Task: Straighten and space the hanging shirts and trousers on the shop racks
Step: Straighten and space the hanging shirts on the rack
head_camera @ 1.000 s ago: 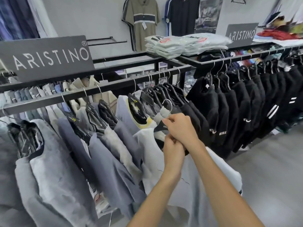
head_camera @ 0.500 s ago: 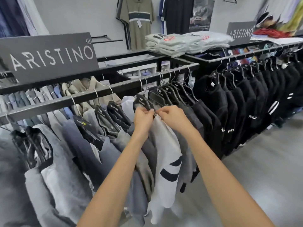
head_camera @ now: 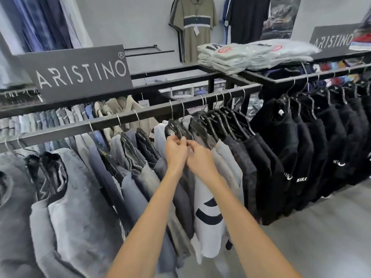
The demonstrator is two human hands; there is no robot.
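A black metal rail (head_camera: 124, 119) carries a row of shirts on black hangers, grey and blue ones at the left, black ones (head_camera: 281, 141) at the right. In the middle hangs a white shirt with dark stripes (head_camera: 208, 217). My left hand (head_camera: 176, 149) grips the shoulder of a black hanger (head_camera: 174, 128) just above that shirt. My right hand (head_camera: 198, 155) pinches the same hanger's other side, close beside the left. Fingertips of both hands are partly hidden in the fabric.
An ARISTINO sign (head_camera: 80, 73) stands on the rack top at the left, another (head_camera: 333, 39) at the right. Bagged folded shirts (head_camera: 251, 55) are stacked on the rack top. Polo shirts (head_camera: 192, 23) hang on the back wall. Grey floor (head_camera: 321, 227) lies at the right.
The white shirt, held off the rail a second ago, now hangs on it. Both hands have come up to the hanger and closer together; the view has shifted slightly.
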